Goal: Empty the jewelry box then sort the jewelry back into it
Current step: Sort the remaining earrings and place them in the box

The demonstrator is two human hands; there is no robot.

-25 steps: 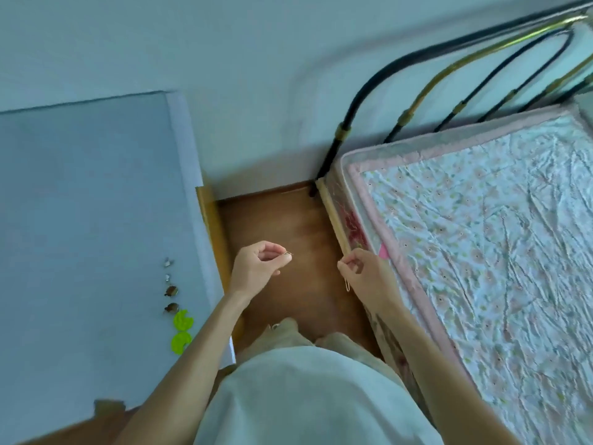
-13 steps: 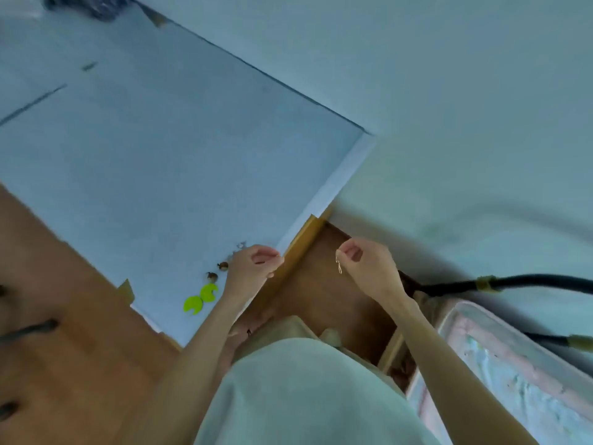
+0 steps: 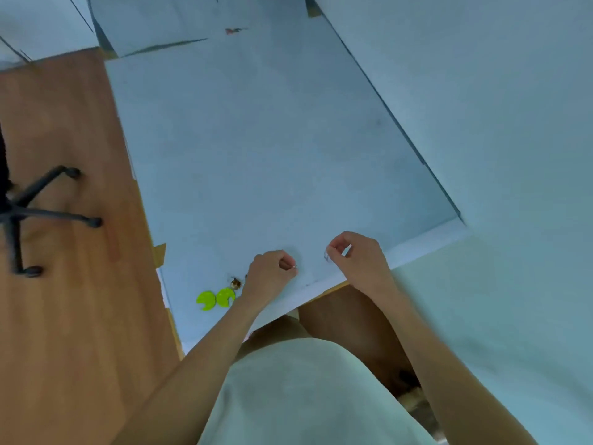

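Observation:
My left hand [image 3: 271, 274] hovers over the near edge of a pale blue table [image 3: 272, 155], thumb and forefinger pinched on a tiny metal piece of jewelry [image 3: 295, 267]. My right hand [image 3: 357, 258] is a little to the right, pinching a thin wire earring [image 3: 326, 255] that hangs from its fingertips. On the table left of my left hand lie two lime-green disc earrings [image 3: 215, 299] and a small brown-gold earring [image 3: 236, 283]. No jewelry box is in view.
A black office chair base [image 3: 35, 213] stands on the wooden floor [image 3: 64, 316] at the left. A pale wall [image 3: 497, 123] runs along the table's right side. A small red item [image 3: 233, 30] lies at the table's far end.
The view has swung left from the bed to the table. Both hands, each still pinching a small piece, have come over the table's near edge.

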